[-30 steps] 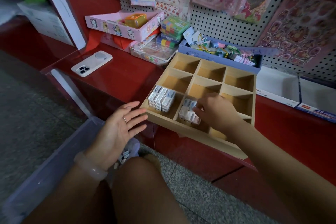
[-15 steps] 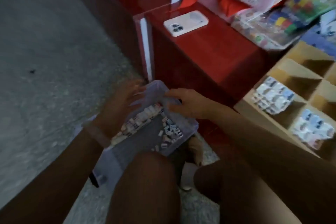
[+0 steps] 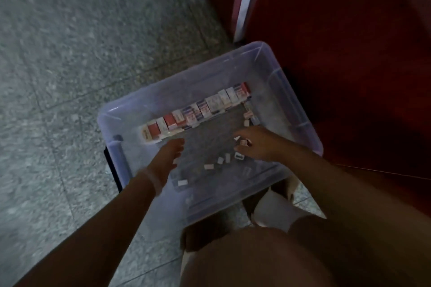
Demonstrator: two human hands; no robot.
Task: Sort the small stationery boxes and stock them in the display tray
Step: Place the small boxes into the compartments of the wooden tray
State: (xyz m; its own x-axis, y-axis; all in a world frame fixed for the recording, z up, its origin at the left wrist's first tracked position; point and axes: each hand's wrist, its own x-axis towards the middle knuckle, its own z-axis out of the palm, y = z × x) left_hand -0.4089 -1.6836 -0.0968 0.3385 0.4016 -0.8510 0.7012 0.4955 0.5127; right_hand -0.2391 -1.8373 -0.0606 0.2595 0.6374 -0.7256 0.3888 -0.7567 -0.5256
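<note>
A clear plastic bin [image 3: 268, 58] sits on the speckled grey floor [image 3: 70, 53], its far right corner close to a red cabinet [image 3: 349, 30] with a white edge strip [image 3: 245, 0]. Inside the bin, a row of small stationery boxes [image 3: 198, 109], printed red, white and blue, stands packed side by side along the far wall, running from the left end toward the far right corner. Loose small boxes [image 3: 220, 160] lie scattered on the bin floor toward the near right side, well apart from the row, and one more [image 3: 182, 182] lies near the near wall. The left hand [image 3: 166, 154] reaches into the bin from the near left edge with fingers extended toward the left end of the row; its grip is released and holds nothing, and a pale bracelet [image 3: 151, 178] circles the wrist. The right hand [image 3: 256, 144] is over the scattered boxes on the right side, fingers curled, with a small box [image 3: 243, 142] at the fingertips; the view is blurred, and whether the grip is clenched on that box cannot be told. The person's knees [image 3: 245, 251] fill the lower edge of the view, just beside the bin's near wall.
</note>
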